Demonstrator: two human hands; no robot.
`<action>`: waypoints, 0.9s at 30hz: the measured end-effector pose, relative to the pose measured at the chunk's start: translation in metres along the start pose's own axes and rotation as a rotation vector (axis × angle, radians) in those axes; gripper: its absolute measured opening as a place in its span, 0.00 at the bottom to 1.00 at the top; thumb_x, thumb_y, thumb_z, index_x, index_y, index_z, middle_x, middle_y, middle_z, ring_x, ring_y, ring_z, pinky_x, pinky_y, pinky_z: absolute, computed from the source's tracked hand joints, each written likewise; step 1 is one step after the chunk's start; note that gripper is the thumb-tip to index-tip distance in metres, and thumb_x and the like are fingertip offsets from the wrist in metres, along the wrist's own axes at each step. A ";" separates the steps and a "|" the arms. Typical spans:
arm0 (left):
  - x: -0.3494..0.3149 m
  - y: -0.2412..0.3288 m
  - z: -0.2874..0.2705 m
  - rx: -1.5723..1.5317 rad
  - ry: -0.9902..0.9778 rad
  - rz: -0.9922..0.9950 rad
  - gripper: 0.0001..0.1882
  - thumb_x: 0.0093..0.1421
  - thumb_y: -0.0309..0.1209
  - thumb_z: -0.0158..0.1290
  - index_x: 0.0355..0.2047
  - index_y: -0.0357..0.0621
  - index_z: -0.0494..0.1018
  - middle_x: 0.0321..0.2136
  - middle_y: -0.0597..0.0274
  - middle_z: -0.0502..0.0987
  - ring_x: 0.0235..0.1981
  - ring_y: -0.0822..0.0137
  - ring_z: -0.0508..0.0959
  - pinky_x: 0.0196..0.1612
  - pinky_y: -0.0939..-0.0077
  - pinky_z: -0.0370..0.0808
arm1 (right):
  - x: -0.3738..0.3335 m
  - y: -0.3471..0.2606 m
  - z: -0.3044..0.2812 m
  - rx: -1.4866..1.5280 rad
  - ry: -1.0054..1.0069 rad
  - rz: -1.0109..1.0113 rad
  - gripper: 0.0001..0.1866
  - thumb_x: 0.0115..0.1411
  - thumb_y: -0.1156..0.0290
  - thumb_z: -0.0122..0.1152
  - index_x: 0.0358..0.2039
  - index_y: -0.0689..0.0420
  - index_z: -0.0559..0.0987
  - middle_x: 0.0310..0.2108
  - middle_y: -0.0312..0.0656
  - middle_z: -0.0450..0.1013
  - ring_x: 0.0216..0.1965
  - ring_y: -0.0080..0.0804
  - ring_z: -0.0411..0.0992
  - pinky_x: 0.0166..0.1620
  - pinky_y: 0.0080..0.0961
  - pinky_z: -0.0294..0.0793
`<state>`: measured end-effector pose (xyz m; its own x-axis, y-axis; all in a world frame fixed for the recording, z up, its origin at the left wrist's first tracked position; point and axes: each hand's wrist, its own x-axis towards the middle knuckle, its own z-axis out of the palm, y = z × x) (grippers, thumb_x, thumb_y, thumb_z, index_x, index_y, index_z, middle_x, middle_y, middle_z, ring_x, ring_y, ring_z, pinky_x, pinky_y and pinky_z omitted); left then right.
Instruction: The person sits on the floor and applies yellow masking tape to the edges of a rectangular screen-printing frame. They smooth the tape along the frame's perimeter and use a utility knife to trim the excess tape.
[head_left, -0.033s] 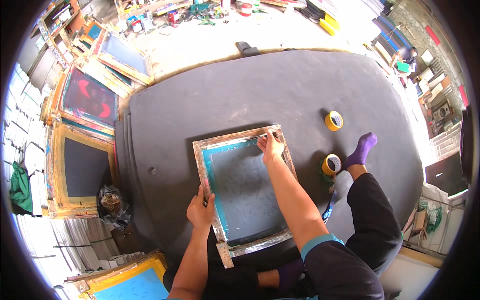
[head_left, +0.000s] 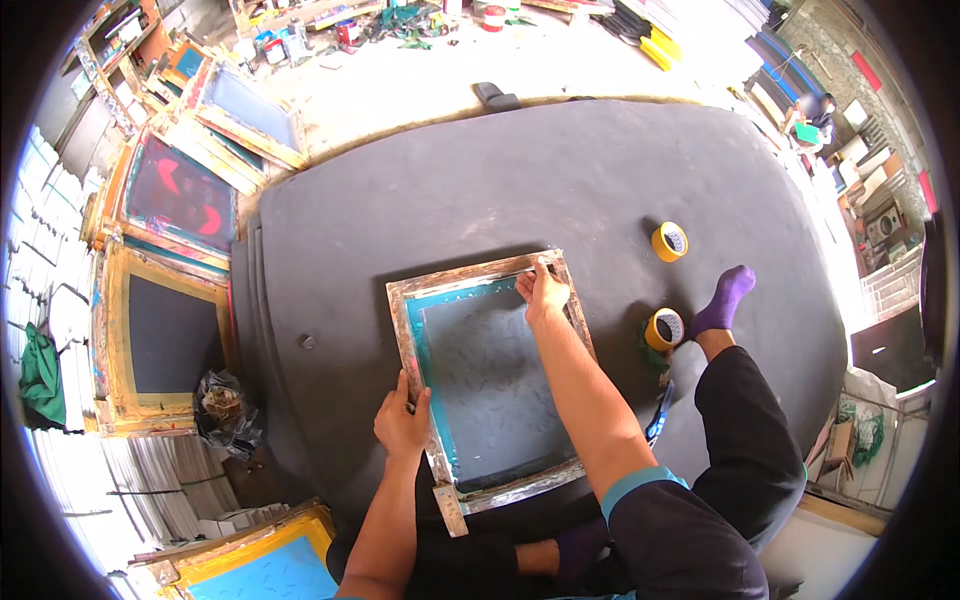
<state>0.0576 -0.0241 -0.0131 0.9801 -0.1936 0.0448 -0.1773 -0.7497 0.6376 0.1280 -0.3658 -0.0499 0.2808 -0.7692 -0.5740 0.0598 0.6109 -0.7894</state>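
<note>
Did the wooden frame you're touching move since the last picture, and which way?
No, it doesn't look like it moved any way. The wooden frame sits at the same spot and slant on the big dark sheet.

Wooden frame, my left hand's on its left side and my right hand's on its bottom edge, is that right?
Not quite: the head view shows your right hand on the top edge of the frame, near its right corner. Your left hand is on its left side.
</note>
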 end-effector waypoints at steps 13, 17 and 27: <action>0.008 -0.002 0.007 -0.038 0.037 0.031 0.30 0.58 0.42 0.68 0.60 0.47 0.79 0.29 0.56 0.80 0.29 0.56 0.82 0.34 0.62 0.78 | -0.009 0.016 0.005 0.036 -0.130 0.073 0.19 0.71 0.70 0.58 0.58 0.64 0.70 0.39 0.47 0.78 0.38 0.41 0.81 0.43 0.38 0.85; 0.009 -0.002 0.007 -0.073 0.033 0.006 0.30 0.58 0.42 0.68 0.59 0.46 0.79 0.28 0.55 0.80 0.29 0.55 0.82 0.35 0.61 0.78 | -0.028 0.015 -0.003 0.044 -0.210 0.080 0.25 0.72 0.73 0.55 0.67 0.64 0.65 0.44 0.52 0.77 0.41 0.44 0.81 0.46 0.41 0.85; 0.009 -0.005 0.010 -0.102 0.056 0.042 0.30 0.58 0.41 0.68 0.59 0.42 0.79 0.31 0.52 0.81 0.31 0.52 0.83 0.37 0.60 0.79 | -0.009 0.008 -0.016 0.399 -0.355 0.173 0.26 0.73 0.77 0.48 0.69 0.46 0.60 0.41 0.48 0.77 0.38 0.40 0.78 0.41 0.39 0.82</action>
<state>0.0661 -0.0282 -0.0234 0.9759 -0.1859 0.1142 -0.2111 -0.6725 0.7094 0.1106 -0.3568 -0.0539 0.6198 -0.5832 -0.5251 0.3223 0.7992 -0.5073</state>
